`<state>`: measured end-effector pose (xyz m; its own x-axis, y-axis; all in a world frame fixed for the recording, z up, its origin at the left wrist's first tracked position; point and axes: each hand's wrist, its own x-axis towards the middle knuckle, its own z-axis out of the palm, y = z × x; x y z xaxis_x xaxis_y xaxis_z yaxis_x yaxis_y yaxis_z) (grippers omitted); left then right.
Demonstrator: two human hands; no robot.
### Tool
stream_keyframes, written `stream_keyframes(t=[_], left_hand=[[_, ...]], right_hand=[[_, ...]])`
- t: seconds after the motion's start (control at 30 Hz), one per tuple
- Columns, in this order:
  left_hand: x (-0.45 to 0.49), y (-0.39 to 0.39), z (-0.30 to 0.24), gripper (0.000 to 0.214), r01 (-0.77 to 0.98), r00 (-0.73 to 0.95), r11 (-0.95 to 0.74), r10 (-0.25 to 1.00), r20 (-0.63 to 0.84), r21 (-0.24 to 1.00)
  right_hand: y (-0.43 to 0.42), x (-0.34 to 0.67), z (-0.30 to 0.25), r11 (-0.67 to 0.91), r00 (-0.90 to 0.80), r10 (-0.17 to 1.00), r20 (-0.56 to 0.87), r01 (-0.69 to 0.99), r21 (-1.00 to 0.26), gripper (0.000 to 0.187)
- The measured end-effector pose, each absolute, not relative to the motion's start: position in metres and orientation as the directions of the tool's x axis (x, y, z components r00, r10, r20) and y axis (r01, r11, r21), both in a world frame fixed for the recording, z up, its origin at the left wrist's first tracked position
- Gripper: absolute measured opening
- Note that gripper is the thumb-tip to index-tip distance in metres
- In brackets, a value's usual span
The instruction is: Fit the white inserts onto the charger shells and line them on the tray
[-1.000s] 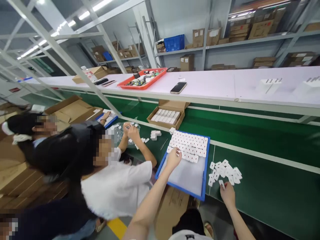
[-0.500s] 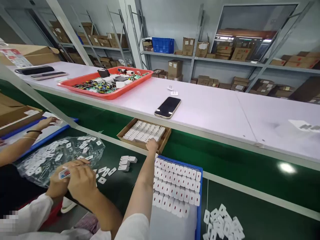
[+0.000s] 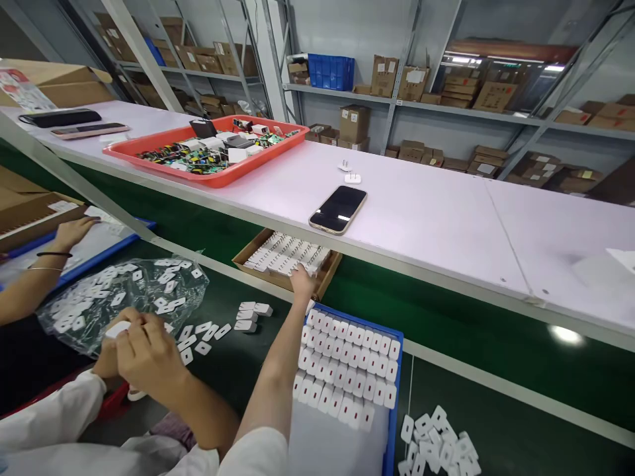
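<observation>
My left hand (image 3: 301,283) reaches out to the cardboard box (image 3: 325,284) under the raised shelf. Its fingers are bent together over the near edge of the rows of white plug parts with metal pins (image 3: 288,254). Whether a part sits between the fingertips is hidden. Below my forearm lies a blue tray (image 3: 397,370) with rows of white plastic covers (image 3: 342,357), each with a small dark red slot. My right hand is out of view. A loose pile of white covers (image 3: 439,443) lies to the right of the tray.
At left, a co-worker's hands (image 3: 143,354) hold a white piece beside a plastic bag of white parts (image 3: 124,291). Another person's hand (image 3: 74,233) is farther left. The shelf (image 3: 426,218) above carries a phone (image 3: 338,209) and a red tray of electronics (image 3: 213,177).
My left hand stays at the box, its fingers reaching slightly farther over the parts. The co-worker has turned the white piece and shifted it left. The view has tilted slightly.
</observation>
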<state>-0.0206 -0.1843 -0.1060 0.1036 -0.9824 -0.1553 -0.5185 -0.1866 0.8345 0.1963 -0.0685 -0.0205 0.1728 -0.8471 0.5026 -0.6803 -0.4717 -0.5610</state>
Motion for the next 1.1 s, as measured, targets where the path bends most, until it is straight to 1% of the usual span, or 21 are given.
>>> stream_keyframes(t=[0.07,0.1,0.13,0.2,0.27,0.3,0.33,0.37,0.4,0.43,0.47,0.5,0.57,0.63,0.7,0.73,0.8,0.87,0.93,1.0,1.1], left_hand=[[-0.006,-0.149,-0.093,0.049,-0.358,0.051,-0.186,-0.982,-0.180,0.915],[0.001,-0.125,-0.089,0.046,-0.266,-0.004,-0.188,-0.981,-0.196,0.946],[0.007,-0.097,-0.085,0.042,-0.169,-0.074,-0.199,-0.974,-0.214,0.965],[0.017,-0.031,-0.081,0.042,0.003,-0.227,-0.244,-0.945,-0.237,0.970],[0.025,0.037,-0.075,0.049,0.116,-0.348,-0.322,-0.899,-0.266,0.939],[0.029,0.070,-0.070,0.049,0.216,-0.433,-0.393,-0.859,-0.273,0.894],[0.032,0.100,-0.063,0.047,0.376,-0.546,-0.512,-0.796,-0.262,0.772],[0.035,0.126,-0.055,0.044,0.478,-0.641,-0.608,-0.735,-0.221,0.634],[0.038,0.148,-0.045,0.041,0.530,-0.718,-0.685,-0.676,-0.165,0.500],[0.041,0.166,-0.034,0.039,0.540,-0.775,-0.741,-0.623,-0.107,0.398],[0.043,0.181,-0.024,0.038,0.516,-0.819,-0.781,-0.570,-0.067,0.351],[0.045,0.193,-0.014,0.038,0.480,-0.851,-0.807,-0.524,-0.044,0.344],[0.048,0.212,0.004,0.042,0.426,-0.876,-0.805,-0.481,-0.033,0.412],[0.051,0.227,0.015,0.045,0.415,-0.868,-0.748,-0.497,-0.022,0.518],[0.054,0.240,0.021,0.045,0.415,-0.860,-0.687,-0.511,0.010,0.596],[0.056,0.245,0.023,0.045,0.401,-0.866,-0.669,-0.500,0.021,0.626],[0.061,0.252,0.026,0.046,0.335,-0.871,-0.598,-0.492,-0.004,0.729],[0.067,0.257,0.029,0.047,0.212,-0.839,-0.440,-0.540,-0.068,0.873],[0.072,0.258,0.036,0.051,0.081,-0.803,-0.275,-0.587,-0.101,0.958],[0.073,0.258,0.044,0.054,-0.013,-0.813,-0.208,-0.567,-0.132,0.978],[0.067,0.259,0.053,0.055,-0.084,-0.842,-0.221,-0.505,-0.188,0.972]], right_hand=[[-0.035,0.157,0.012,-0.354,0.070,-0.910,0.408,-0.640,-0.681,0.065],[-0.008,0.128,0.026,-0.255,-0.019,-0.941,0.339,-0.617,-0.744,0.048],[0.026,0.091,0.034,-0.140,-0.125,-0.957,0.262,-0.590,-0.796,0.037],[0.108,0.008,0.033,0.038,-0.290,-0.949,0.126,-0.502,-0.864,0.048],[0.192,-0.072,0.013,0.209,-0.435,-0.900,-0.031,-0.367,-0.906,0.058],[0.228,-0.103,0.001,0.272,-0.435,-0.882,-0.182,-0.154,-0.950,0.055],[0.258,-0.127,-0.010,0.265,-0.491,-0.836,-0.244,0.028,-0.964,0.046],[0.281,-0.143,-0.017,0.214,-0.472,-0.847,-0.245,0.119,-0.969,0.036],[0.295,-0.152,-0.021,0.152,-0.409,-0.888,-0.211,0.171,-0.973,0.028],[0.304,-0.154,-0.020,0.086,-0.381,-0.911,-0.158,0.199,-0.976,0.020],[0.307,-0.152,-0.016,0.020,-0.349,-0.933,-0.090,0.199,-0.980,0.014],[0.308,-0.147,-0.009,-0.038,-0.331,-0.943,-0.023,0.175,-0.984,0.010],[0.310,-0.131,0.008,-0.132,-0.303,-0.946,0.113,0.043,-0.990,0.015],[0.318,-0.116,0.024,-0.202,-0.229,-0.943,0.241,-0.181,-0.963,0.025],[0.331,-0.105,0.035,-0.266,-0.143,-0.925,0.353,-0.420,-0.868,0.045],[0.337,-0.102,0.038,-0.299,-0.116,-0.905,0.410,-0.514,-0.804,0.051],[0.346,-0.098,0.041,-0.341,-0.093,-0.856,0.509,-0.640,-0.688,0.048],[0.352,-0.097,0.041,-0.369,-0.086,-0.803,0.589,-0.705,-0.606,0.040],[0.355,-0.097,0.040,-0.389,-0.071,-0.775,0.628,-0.730,-0.562,0.039],[0.357,-0.097,0.038,-0.413,-0.045,-0.762,0.646,-0.736,-0.537,0.041],[0.360,-0.096,0.037,-0.444,-0.016,-0.747,0.665,-0.733,-0.516,0.042]])
